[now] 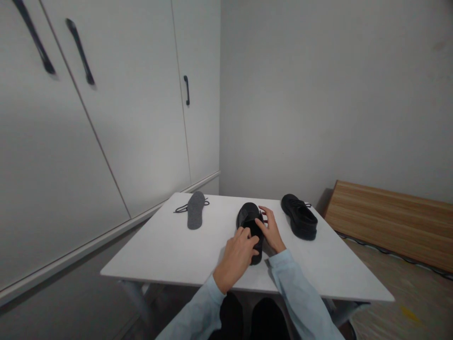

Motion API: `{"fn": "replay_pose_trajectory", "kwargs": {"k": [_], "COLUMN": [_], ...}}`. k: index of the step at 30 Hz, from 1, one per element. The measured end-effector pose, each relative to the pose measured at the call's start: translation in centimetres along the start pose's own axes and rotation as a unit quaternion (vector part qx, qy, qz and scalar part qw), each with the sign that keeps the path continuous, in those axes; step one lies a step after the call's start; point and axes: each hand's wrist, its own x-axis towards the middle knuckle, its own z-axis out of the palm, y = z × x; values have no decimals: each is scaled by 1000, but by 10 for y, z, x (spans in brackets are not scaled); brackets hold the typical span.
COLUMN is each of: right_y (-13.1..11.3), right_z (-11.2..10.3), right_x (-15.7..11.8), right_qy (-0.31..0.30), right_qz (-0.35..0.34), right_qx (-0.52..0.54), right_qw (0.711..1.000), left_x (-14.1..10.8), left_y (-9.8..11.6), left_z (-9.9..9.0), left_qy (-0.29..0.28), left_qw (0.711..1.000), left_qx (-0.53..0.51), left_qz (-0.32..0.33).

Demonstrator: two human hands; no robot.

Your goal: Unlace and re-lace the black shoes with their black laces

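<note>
Two black shoes sit on a white bench. Nothing shows inside either one. Both hands are on the near shoe at mid-bench: the left hand covers its heel end, fingers curled over it, and the right hand rests on its right side, fingers loosely spread. Its long axis runs away from the person, toe pointing to the far wall. The other shoe lies to the right, a grey insole over a lace to the left. White cupboards line the left wall; a wooden board lies on the floor at right.
</note>
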Motion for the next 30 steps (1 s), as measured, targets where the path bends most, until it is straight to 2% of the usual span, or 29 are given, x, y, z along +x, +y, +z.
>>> {"fn": "replay_pose_trajectory", "kwargs": {"k": [4,7,10,12,14,16,17,21,25,27,30], "right_y": [1,2,1,-1,-4,-5,-5,-3,-1,-1,-1], "right_z": [-2,-4,-4,-4,-3,-3,-3,-3,-2,-2,-2], "right_x": [2,3,3,3,3,3,3,4,3,3,3], "right_qy": [-9,-12,-6,4,10,13,14,17,16,15,16], "right_qz": [41,49,51,53,60,70,73,69,67,66,62], "right_qx": [58,84,89,85,82,85,87,91,91,86,81], "right_qw": [997,995,995,995,995,994,993,993,994,994,995], "left_x": [2,9,20,30,40,48,51,50,35,30,28], "left_y": [6,1,-18,-40,-69,-102,-118,-172,-197,-201,-205], "left_z": [0,-10,-29,-42,-50,-51,-49,-27,0,7,7], "left_qy": [-13,-46,-103,-133,-98,-34,-24,6,37,37,30], "left_qw": [1000,998,985,966,972,989,991,964,906,896,898], "left_qx": [12,-2,-99,-181,-202,-138,-99,36,99,111,109], "left_qz": [9,36,101,128,71,-31,-86,-263,-410,-429,-425]}}
